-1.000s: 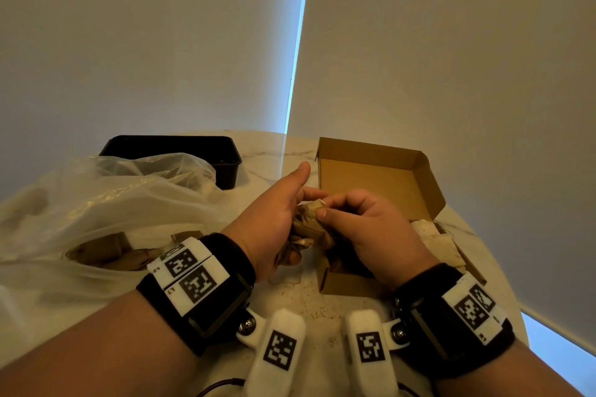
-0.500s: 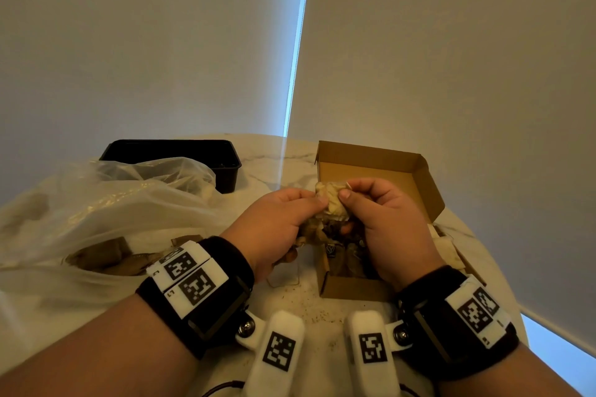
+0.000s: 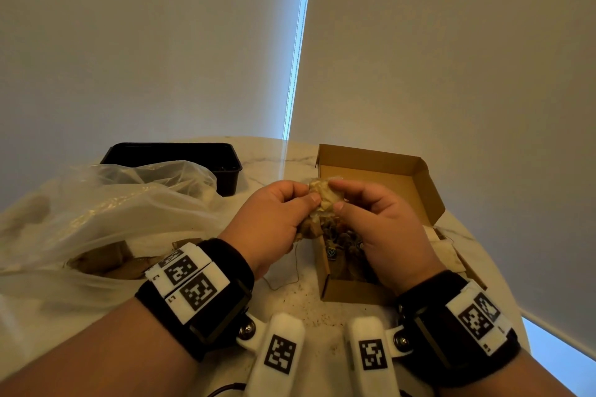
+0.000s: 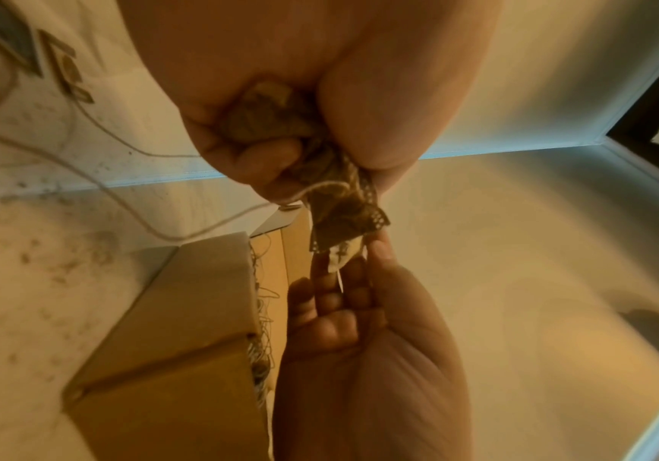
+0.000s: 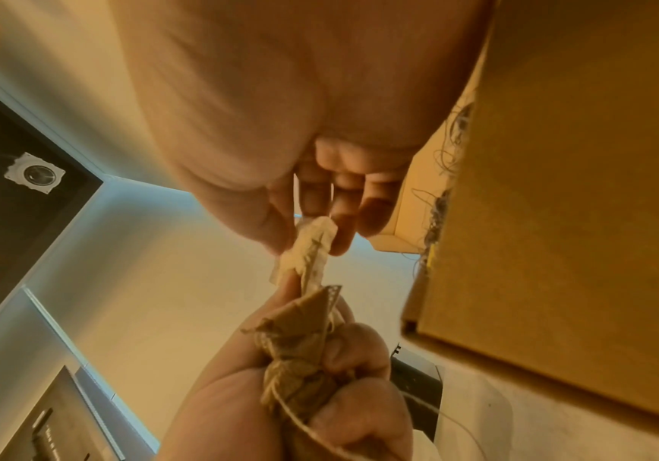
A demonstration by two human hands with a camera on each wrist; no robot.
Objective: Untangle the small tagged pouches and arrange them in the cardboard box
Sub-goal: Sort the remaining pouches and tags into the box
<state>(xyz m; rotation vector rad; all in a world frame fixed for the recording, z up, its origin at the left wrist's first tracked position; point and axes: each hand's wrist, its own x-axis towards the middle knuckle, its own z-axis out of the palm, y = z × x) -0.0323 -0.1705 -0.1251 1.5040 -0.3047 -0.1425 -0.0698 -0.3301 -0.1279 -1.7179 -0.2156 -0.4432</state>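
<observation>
Both hands hold a tangled clump of small tan pouches (image 3: 325, 200) above the near left corner of the open cardboard box (image 3: 416, 184). My left hand (image 3: 277, 213) grips the brown lower part of the clump (image 4: 272, 124), strings trailing from it. My right hand (image 3: 371, 213) pinches a pale pouch (image 5: 310, 249) at the clump's top between thumb and fingers. More pouches with tags and tangled strings (image 3: 338, 251) lie inside the box, partly hidden by my right hand. One loose string (image 3: 290, 277) hangs down to the table.
A clear plastic bag (image 3: 106, 213) holding more brown pouches lies at the left. A black tray (image 3: 174, 158) stands behind it. Pale flat pouches (image 3: 445, 251) lie by the box's right side. Crumbs (image 3: 309, 309) dot the marble table (image 3: 267, 158) near the box.
Both hands rose with the clump from the box's front edge. The right hand now pinches the pale pouch at the top, drawn slightly away from the left.
</observation>
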